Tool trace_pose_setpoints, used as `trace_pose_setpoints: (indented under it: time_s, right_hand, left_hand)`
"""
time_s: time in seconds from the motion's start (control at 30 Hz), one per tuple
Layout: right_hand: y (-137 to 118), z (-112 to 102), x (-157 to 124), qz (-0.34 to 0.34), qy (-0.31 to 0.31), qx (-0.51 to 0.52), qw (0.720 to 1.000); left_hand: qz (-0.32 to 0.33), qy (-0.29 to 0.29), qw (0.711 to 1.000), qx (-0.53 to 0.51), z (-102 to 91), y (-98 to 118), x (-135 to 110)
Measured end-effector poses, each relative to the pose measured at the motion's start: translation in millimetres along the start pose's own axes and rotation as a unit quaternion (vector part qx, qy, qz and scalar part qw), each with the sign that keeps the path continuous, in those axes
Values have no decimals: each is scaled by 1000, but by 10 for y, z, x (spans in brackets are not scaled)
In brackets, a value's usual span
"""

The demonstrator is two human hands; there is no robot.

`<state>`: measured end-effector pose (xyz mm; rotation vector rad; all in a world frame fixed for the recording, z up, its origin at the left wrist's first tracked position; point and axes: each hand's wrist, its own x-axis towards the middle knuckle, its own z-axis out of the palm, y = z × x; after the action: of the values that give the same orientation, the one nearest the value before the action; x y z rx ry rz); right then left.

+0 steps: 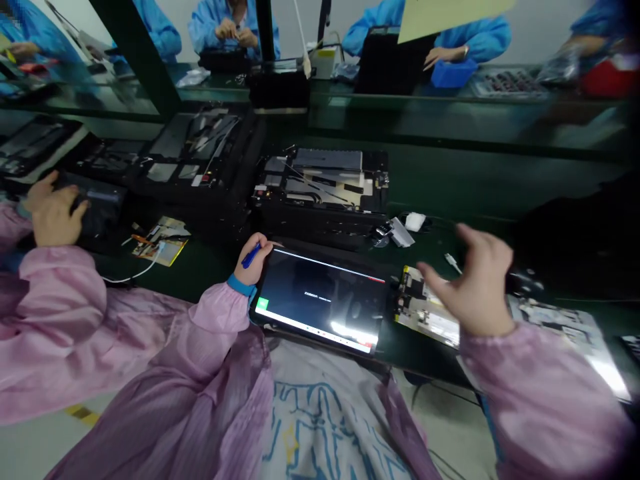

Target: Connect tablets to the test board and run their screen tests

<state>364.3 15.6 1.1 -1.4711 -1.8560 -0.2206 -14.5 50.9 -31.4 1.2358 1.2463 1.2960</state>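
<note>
A tablet (pixel 320 300) with a lit dark screen lies at the table's front edge before me. My left hand (pixel 254 259) rests at its upper left corner, fingers closed round a blue pen (pixel 251 255). My right hand (pixel 475 283) hovers to the right of the tablet, fingers spread and holding nothing. It is above an opened device with a bare circuit board (pixel 425 313).
Black trays of opened tablets (pixel 323 183) and parts (pixel 193 150) fill the middle of the green table. A co-worker's hand (pixel 53 213) in a pink sleeve rests on a black device at the left. People in blue coats work across the far bench (pixel 450 100).
</note>
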Motion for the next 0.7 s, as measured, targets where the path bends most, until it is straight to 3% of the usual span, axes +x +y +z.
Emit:
trace_pose_setpoints:
  time_s: [0.17, 0.23, 0.33, 0.43, 0.5, 0.7]
  right_hand:
    - [-1261, -57, -364, -137, -188, 92, 968]
    - [-1672, 56, -499, -188, -253, 142, 938]
    - [-2088, 310, -622, -244, -295, 197, 902]
    - [-2234, 465, -651, -228, -311, 213, 898]
    - [-2190, 441, -646, -222, -286, 218, 906]
    - [-1688, 114, -744, -97, -180, 124, 971]
  left_hand:
    - [-8, -30, 997, -70, 17, -24, -1]
    - [-10, -29, 997, -71, 25, -23, -9]
    - [-7, -27, 997, -73, 33, -10, -25]
    - [-4, -26, 997, -69, 33, 3, -38]
    - [-2, -27, 997, -67, 28, 2, -40]
    - [-3, -28, 997, -68, 18, -24, -33]
